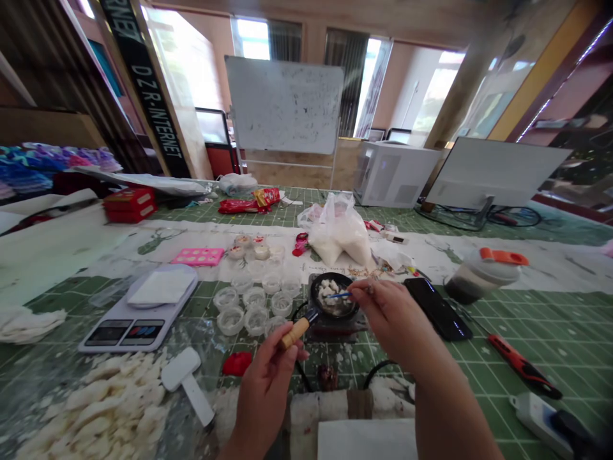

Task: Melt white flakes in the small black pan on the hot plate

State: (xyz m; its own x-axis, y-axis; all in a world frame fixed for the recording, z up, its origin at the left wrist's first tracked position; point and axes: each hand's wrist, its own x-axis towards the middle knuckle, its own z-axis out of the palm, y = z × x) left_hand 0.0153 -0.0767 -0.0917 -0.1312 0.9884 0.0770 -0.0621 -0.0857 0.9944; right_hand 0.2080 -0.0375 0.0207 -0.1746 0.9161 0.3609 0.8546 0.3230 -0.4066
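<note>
A small black pan (334,295) holding white wax chunks sits on a little hot plate (335,326) in the middle of the green cutting mat. My left hand (268,383) is closed round the pan's wooden handle (294,332). My right hand (387,306) pinches a thin blue stick (339,295) whose tip lies among the chunks in the pan.
Several small clear cups (253,306) stand left of the pan, beside a digital scale (138,310). White wax flakes (100,396) and a white scraper (186,383) lie front left. A phone (435,306), a red cutter (520,365), a lidded jar (479,271) and a plastic bag (340,233) lie around.
</note>
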